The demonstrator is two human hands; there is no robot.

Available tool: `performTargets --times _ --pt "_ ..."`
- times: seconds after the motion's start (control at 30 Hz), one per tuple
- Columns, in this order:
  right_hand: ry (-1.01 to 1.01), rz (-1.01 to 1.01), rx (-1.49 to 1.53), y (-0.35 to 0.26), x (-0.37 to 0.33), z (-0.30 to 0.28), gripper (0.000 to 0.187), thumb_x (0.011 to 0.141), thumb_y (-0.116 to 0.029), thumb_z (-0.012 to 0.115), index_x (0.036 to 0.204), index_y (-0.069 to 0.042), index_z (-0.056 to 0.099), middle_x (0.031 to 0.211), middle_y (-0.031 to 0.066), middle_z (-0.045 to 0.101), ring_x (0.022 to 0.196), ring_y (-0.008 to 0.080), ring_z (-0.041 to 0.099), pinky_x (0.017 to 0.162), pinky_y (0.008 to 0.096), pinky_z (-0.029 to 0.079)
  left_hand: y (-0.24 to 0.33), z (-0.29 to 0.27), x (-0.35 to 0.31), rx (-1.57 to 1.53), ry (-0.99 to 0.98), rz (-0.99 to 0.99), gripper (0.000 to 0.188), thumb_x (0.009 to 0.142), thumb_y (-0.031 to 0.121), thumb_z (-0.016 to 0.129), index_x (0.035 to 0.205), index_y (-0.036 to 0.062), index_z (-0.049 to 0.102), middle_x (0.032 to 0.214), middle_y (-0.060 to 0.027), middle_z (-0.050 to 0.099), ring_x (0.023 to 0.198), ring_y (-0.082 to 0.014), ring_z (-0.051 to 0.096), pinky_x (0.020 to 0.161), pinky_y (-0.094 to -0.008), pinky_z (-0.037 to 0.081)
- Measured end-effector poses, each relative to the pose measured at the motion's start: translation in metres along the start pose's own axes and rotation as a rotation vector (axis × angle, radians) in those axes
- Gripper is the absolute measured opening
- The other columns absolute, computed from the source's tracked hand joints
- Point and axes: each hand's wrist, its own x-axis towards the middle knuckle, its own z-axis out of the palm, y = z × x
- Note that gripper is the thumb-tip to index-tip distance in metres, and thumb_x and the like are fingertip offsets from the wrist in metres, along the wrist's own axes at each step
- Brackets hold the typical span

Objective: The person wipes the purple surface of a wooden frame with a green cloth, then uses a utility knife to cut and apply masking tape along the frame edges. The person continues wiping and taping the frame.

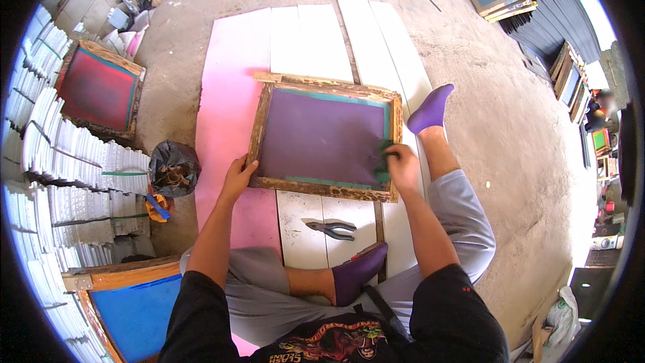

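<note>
A wooden screen-printing frame (306, 185) with dark purple mesh (316, 136) and a teal border lies in front of me, slightly tilted in the view. My left hand (240, 176) grips its lower left edge, thumb over the wood. Near the right side, my right hand (402, 167) is closed around a crumpled dark green cloth (383, 163) pressed against the mesh. Part of the cloth is hidden by the fingers. A pair of dark-handled pliers (331, 229) lies on the white boards just below the frame.
Pink (232, 60) and white boards (309, 40) cover the floor beneath the frame. On the left are a red-meshed frame (99, 91), a black bag (173, 169), stacked white sheets (80, 161) and a blue-meshed frame (138, 312). More frames (500, 0) stand at the far right.
</note>
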Motion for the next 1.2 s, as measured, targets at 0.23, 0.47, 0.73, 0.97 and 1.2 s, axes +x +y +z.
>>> performTargets --times 0.23,0.47,0.73,0.97,1.2 --pt "-0.165 0.386 -0.718 0.036 -0.058 -0.055 0.018 0.086 -0.010 0.063 0.102 -0.005 0.069 0.114 0.0189 0.068 0.104 0.0398 0.069 0.088 0.0511 0.056 0.015 0.001 0.025 0.296 0.109 -0.181 0.071 0.080 0.052 0.081 0.116 -0.0083 0.068 0.098 -0.0165 0.072 0.094 -0.0265 0.068 0.085 -0.0366 0.052" --pt "-0.262 0.339 -0.626 0.049 -0.070 -0.035 0.026 0.085 -0.016 0.063 0.108 -0.005 0.070 0.118 0.0199 0.067 0.107 0.0394 0.069 0.090 0.0509 0.056 0.048 -0.001 0.011 0.243 0.192 -0.057 0.044 0.081 0.031 0.080 0.104 -0.0058 0.071 0.083 -0.0080 0.068 0.074 -0.0179 0.062 0.066 -0.0354 0.050" --pt "-0.184 0.240 -0.560 0.060 -0.077 -0.030 0.026 0.084 -0.014 0.065 0.108 -0.004 0.069 0.119 0.0210 0.065 0.106 0.0395 0.068 0.091 0.0487 0.057 0.172 0.005 -0.050 0.235 0.404 0.332 0.026 0.078 0.016 0.079 0.093 -0.0033 0.073 0.067 -0.0087 0.064 0.062 -0.0154 0.059 0.060 -0.0347 0.047" --pt "-0.192 0.257 -0.525 0.075 -0.083 -0.026 0.031 0.087 -0.013 0.061 0.115 -0.001 0.064 0.130 0.0230 0.060 0.109 0.0440 0.067 0.094 0.0526 0.056 0.265 -0.009 -0.085 0.332 0.643 0.805 0.034 0.074 0.010 0.082 0.104 -0.0028 0.072 0.078 -0.0121 0.065 0.067 -0.0222 0.061 0.063 -0.0382 0.050" --pt "-0.137 0.255 -0.540 0.070 -0.086 -0.017 0.030 0.086 -0.012 0.062 0.113 -0.002 0.065 0.125 0.0229 0.062 0.111 0.0422 0.066 0.094 0.0502 0.056 0.250 -0.035 -0.110 0.710 0.602 1.109 0.048 0.062 0.006 0.084 0.109 0.0015 0.072 0.084 -0.0125 0.060 0.076 -0.0302 0.062 0.069 -0.0391 0.052"
